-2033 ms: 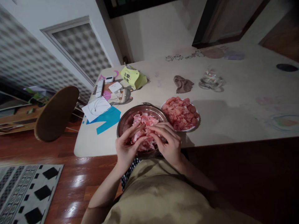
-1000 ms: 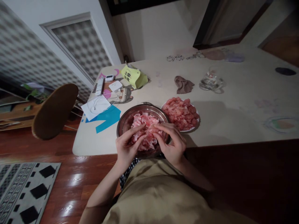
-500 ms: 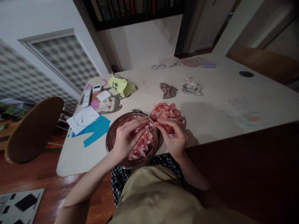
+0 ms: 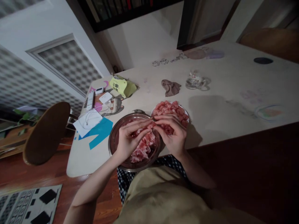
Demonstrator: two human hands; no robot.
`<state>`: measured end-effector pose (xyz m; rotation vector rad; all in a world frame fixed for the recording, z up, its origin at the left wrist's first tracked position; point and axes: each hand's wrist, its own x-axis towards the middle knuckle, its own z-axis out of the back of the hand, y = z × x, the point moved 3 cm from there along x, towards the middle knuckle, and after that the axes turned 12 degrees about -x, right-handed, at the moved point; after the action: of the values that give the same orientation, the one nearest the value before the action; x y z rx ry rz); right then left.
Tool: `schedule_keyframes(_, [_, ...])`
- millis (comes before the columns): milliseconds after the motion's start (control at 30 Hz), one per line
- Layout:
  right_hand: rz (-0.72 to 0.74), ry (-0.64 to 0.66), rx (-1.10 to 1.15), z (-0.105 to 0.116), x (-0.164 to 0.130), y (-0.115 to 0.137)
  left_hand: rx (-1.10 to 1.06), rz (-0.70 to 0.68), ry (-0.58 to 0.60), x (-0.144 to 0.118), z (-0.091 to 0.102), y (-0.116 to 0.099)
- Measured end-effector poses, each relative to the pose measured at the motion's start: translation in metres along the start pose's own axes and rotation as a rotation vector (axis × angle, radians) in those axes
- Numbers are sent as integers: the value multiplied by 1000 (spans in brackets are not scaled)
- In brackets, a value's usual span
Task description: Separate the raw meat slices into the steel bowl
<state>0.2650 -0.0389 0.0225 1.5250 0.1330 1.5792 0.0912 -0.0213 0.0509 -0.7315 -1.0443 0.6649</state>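
Observation:
A metal bowl [image 4: 115,143] at the table's front edge holds pale pink, thinly sliced raw meat [image 4: 143,150]. Right behind it stands a white plate [image 4: 188,115] heaped with redder raw meat pieces [image 4: 168,108]. Over the bowl, my left hand [image 4: 130,138] has thumb and fingers closed in a pinch on a small piece of meat [image 4: 151,125]. My right hand [image 4: 174,133] meets it fingertip to fingertip above the bowl's right rim, pinching the same piece. The fingers cover most of that piece, so its shape is unclear.
Behind the plate lie a brown cloth [image 4: 171,88] and a clear plastic bundle [image 4: 197,82]. To the left are a yellow-green bag [image 4: 123,86], a remote [image 4: 90,100], a white box [image 4: 105,98], paper [image 4: 87,123] and a cable. A wooden chair [image 4: 48,133] stands at the left.
My head view has shifted slightly, so the table appears turned. Both hands stay over the bowl, and their fingertips have come closer together around the meat piece.

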Motion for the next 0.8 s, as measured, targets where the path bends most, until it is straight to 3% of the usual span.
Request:
schedule_keyframes(233, [60,-133,-230,14,7,-5,-7,-64,65,31,-18,5])
schedule_keyframes(433, [62,-210,-296,20,7,-13,71,-180,129,43,-31,8])
schedule_keyframes(800, [99,-186,-394,24,11,-30,197,-290,183,52,-42,18])
